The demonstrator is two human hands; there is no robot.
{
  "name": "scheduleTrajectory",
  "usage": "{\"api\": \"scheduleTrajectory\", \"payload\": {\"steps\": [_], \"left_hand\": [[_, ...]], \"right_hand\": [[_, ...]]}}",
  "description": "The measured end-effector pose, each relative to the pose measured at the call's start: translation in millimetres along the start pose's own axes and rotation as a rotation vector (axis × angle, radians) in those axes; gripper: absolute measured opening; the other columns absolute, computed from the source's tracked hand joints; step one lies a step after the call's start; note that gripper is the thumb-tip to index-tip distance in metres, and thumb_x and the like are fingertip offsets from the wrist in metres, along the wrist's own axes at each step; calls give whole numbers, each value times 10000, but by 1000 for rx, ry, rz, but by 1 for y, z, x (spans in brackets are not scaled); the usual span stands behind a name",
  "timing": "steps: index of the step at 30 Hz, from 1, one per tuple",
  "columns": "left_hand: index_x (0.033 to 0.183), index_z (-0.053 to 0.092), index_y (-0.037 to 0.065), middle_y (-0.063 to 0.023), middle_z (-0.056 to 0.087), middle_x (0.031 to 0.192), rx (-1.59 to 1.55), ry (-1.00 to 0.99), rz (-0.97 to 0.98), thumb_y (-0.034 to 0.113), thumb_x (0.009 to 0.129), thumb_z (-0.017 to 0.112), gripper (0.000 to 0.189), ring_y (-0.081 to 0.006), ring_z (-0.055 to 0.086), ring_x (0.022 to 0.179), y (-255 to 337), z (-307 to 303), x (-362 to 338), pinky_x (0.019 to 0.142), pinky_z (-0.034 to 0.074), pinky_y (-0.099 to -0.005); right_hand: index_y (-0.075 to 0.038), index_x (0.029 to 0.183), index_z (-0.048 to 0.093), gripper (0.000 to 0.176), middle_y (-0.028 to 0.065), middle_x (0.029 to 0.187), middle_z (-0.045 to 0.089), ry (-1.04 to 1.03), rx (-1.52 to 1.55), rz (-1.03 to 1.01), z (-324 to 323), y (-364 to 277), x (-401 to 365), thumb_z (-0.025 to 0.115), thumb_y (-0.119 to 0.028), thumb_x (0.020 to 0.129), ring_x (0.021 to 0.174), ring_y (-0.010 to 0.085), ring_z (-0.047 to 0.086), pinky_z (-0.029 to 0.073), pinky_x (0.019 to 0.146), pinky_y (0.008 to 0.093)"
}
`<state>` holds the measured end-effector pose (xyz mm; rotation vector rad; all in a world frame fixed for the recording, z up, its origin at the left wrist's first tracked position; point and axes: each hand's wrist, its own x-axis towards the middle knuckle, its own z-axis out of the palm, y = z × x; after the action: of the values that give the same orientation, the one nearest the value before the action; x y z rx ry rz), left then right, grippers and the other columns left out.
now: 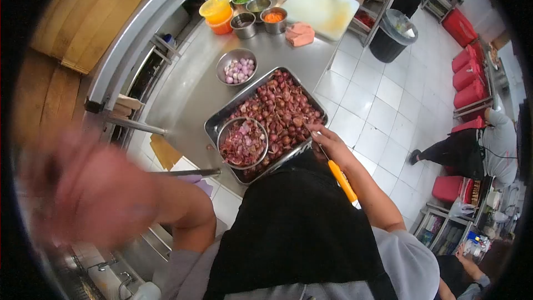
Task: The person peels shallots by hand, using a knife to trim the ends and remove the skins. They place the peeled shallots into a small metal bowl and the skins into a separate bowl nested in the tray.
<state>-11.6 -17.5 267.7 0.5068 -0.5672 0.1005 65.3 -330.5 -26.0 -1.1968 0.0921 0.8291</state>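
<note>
My right hand (pixel 332 147) is closed at the tray's right edge, holding a small knife with a yellow handle (pixel 342 181) that points back along my forearm. Close to the camera on the left, my left hand (pixel 94 189) is smeared by motion, so its fingers cannot be made out. A metal tray (pixel 236 101) full of unpeeled red shallots (pixel 286 105) lies against my black apron. Sitting in the tray's near left part is a round bowl holding shallot skins (pixel 243 143). Just beyond the tray, a metal bowl (pixel 222 62) holds peeled shallots (pixel 241 70).
Farther up the steel table (pixel 189 97) stand a yellow tub (pixel 215 8), several metal pots, bottles, a pink cloth (pixel 300 34) and a white cutting board (pixel 322 11). A bin (pixel 388 41) stands on the tiled floor. Other people work at the right.
</note>
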Motion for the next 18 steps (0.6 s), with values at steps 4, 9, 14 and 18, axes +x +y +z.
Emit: {"api": "scheduleTrajectory", "payload": {"steps": [4,9,14,18], "left_hand": [[932,515,22,-32,511,796,982,-468,1106,174,1010,460,179,-143,461,690,-39,82,8,593,380,-278],[937,522,20,-37,519,809,1038,-423,1068,168,1005,466,173,-146,470,699,-63,94,10,603,387,-279],[942,530,18,-41,526,823,1171,-326,1060,162,1001,472,166,-149,480,709,-72,105,0,613,394,-280],[946,535,16,-45,532,834,1256,-267,1063,157,998,477,161,-152,488,716,-82,109,3,621,400,-280]], "right_hand": [[-106,1313,528,437,-31,811,542,-103,-49,-47,3,6,17,617,-329,948,698,70,498,396,582,242],[-103,1290,542,438,-44,885,583,-201,-96,23,-4,9,27,634,-350,940,751,64,509,413,638,234],[-99,1295,533,429,-13,985,638,-310,-130,54,-6,1,29,636,-324,945,762,58,516,412,658,225],[-101,1315,519,440,6,979,641,-367,-233,-37,-18,-11,27,639,-306,944,786,64,525,418,699,229]]}}
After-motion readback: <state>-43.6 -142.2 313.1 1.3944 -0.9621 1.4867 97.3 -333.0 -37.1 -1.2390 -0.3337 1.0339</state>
